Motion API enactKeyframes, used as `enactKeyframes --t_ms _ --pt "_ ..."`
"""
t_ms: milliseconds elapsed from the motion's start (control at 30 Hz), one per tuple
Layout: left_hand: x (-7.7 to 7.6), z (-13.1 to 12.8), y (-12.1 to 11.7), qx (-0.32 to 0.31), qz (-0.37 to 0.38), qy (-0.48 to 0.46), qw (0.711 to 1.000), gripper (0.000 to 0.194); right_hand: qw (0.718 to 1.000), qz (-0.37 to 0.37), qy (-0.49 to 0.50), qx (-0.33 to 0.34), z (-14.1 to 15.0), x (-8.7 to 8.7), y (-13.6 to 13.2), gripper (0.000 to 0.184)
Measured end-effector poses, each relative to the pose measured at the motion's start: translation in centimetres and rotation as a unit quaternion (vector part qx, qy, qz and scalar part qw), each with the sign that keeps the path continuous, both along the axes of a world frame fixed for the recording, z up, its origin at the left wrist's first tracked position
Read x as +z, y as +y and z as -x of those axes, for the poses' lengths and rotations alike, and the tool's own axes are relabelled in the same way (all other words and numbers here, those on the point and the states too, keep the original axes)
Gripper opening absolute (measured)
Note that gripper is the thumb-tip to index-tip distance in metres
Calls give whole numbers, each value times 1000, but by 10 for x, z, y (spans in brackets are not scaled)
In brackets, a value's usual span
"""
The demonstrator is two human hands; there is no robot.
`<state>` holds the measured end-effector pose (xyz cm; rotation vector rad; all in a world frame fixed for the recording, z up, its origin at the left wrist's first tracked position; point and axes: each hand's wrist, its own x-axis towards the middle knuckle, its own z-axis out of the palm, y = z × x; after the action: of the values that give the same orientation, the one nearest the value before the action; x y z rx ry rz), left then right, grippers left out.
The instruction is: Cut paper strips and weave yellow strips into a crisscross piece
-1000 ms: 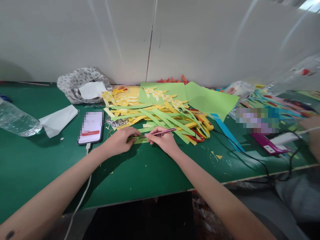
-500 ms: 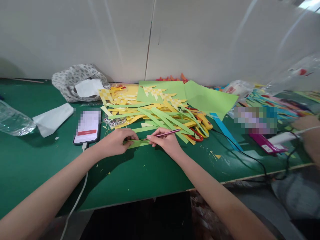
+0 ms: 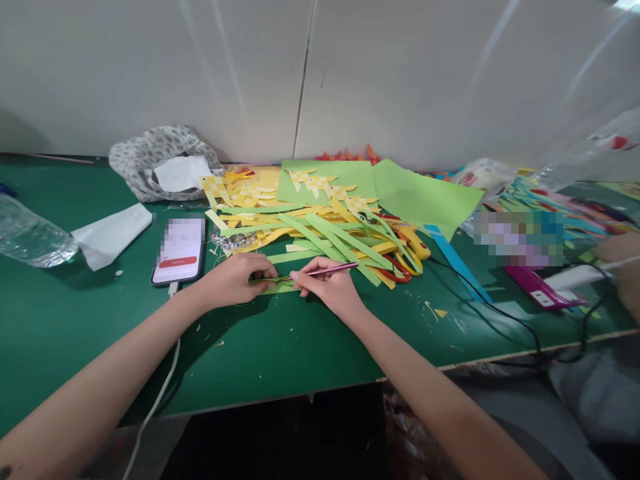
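Between finger and thumb, my left hand [image 3: 242, 279] grips a narrow green paper strip [image 3: 280, 289] just above the table. My right hand [image 3: 330, 287] pinches a slim pink pen-like tool [image 3: 333, 268] like a pencil, its tip pointing left at the strip between the hands. The exact kind of tool cannot be made out, and its tip is blurred. Beyond both hands lies a pile of green and yellow paper strips [image 3: 325, 237]. Woven yellow paper fish [image 3: 345, 193] rest behind it on light green sheets [image 3: 425, 190].
A phone [image 3: 179, 250] on a white cable lies left of my hands. Further out are a plastic bottle [image 3: 35, 233], a white paper [image 3: 113, 233] and a patterned cloth bag [image 3: 135, 163]. Yellow-handled scissors [image 3: 413, 263], a blue strip [image 3: 457, 263], a magenta power strip [image 3: 543, 290] and another person's arm [image 3: 623, 267] are rightward.
The tool's tip has moved slightly left, closer to my left fingers, and the green strip looks raised or folded there. The whole view has shifted a little.
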<state>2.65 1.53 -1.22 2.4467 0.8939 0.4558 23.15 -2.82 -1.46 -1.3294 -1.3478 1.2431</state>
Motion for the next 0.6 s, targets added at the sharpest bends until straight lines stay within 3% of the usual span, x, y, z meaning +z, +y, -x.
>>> enactKeyframes --t_ms 400,600 --pt "0 2 3 -6 11 -9 1000 14 999 -20 31 -37 -21 -6 6 31" --pt "1 2 3 -8 22 -5 1000 13 999 -37 27 9 -12 -3 3 26"
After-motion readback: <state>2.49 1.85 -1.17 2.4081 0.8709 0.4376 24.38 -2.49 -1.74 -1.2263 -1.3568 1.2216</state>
